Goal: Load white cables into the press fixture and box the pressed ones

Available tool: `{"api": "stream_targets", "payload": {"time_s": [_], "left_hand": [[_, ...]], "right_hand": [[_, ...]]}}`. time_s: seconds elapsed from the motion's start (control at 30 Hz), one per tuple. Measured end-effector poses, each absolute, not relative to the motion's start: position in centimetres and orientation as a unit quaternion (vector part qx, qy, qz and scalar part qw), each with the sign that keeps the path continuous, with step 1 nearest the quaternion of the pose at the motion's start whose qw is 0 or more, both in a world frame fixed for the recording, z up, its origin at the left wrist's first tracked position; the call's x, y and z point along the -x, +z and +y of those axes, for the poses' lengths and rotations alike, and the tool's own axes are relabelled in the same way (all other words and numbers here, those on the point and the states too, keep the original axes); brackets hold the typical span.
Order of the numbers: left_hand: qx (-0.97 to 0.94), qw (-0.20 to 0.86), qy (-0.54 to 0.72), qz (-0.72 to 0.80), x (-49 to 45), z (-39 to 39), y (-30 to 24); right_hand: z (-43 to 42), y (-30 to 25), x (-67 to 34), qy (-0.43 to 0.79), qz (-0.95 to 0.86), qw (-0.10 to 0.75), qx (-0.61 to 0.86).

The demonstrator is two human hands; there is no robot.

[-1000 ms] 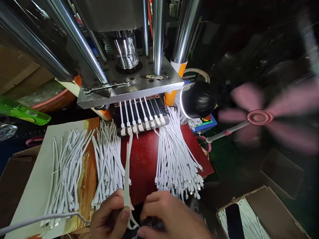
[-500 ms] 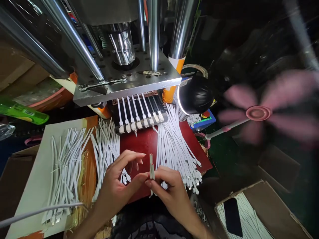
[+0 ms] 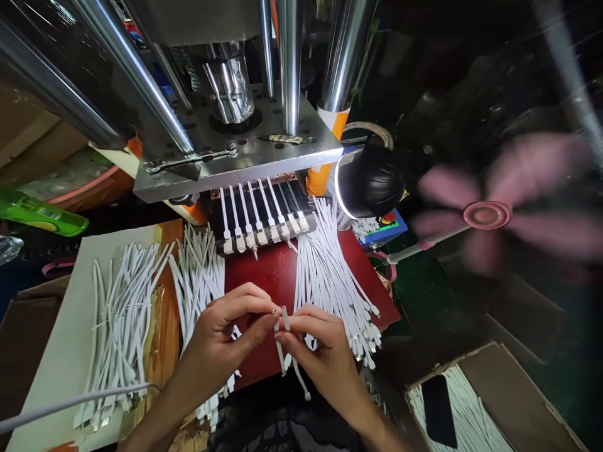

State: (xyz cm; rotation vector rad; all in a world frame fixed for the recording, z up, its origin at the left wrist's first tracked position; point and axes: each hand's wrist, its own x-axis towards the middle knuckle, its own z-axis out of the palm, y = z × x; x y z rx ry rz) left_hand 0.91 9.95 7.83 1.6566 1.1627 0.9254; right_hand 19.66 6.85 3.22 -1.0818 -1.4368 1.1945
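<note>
Both my hands meet over the red board [image 3: 268,276], pinching short white cable pieces [image 3: 282,342] between them. My left hand [image 3: 226,333] grips one piece's top end with thumb and fingertips. My right hand [image 3: 315,351] pinches the other piece, whose lower end hangs down toward me. Ahead, a black fixture [image 3: 261,216] under the press plate [image 3: 235,163] holds a row of several white cables side by side.
Piles of white cables lie left on the paper sheet [image 3: 122,314], beside it [image 3: 200,282], and right on the board [image 3: 330,282]. A black lamp [image 3: 370,182] and a spinning pink fan [image 3: 487,216] stand right. A cardboard box [image 3: 471,408] holds more cables.
My hands rose from the near edge to above the board. The left hand, open half a second ago, has closed its fingers onto the cable piece beside the right hand's.
</note>
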Motion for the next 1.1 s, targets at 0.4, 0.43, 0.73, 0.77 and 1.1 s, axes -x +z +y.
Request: {"api": "stream_targets", "payload": {"time_s": [0.4, 0.43, 0.73, 0.77, 1.1], "left_hand": [[-0.709, 0.333, 0.368, 0.501, -0.9, 11.3, 8.2], [-0.698, 0.317, 0.372, 0.523, -0.7, 12.3, 8.3], [-0.72, 0.165, 0.371, 0.563, -2.1, 25.3, 6.2], [-0.721, 0.155, 0.362, 0.57, -2.5, 26.4, 5.8], [-0.858, 0.071, 0.283, 0.424, -2.4, 24.3, 5.1]], "right_hand": [[7.1, 1.4, -18.1, 0.539, -0.579, 0.419, 0.446], [6.8, 1.1, -18.2, 0.552, -0.584, 0.391, 0.448], [16.7, 6.9, -25.6, 0.488, -0.715, 0.272, 0.42], [19.2, 7.2, -26.0, 0.475, -0.71, 0.295, 0.429], [32.5, 5.3, -23.2, 0.422, -0.742, 0.331, 0.402]]}}
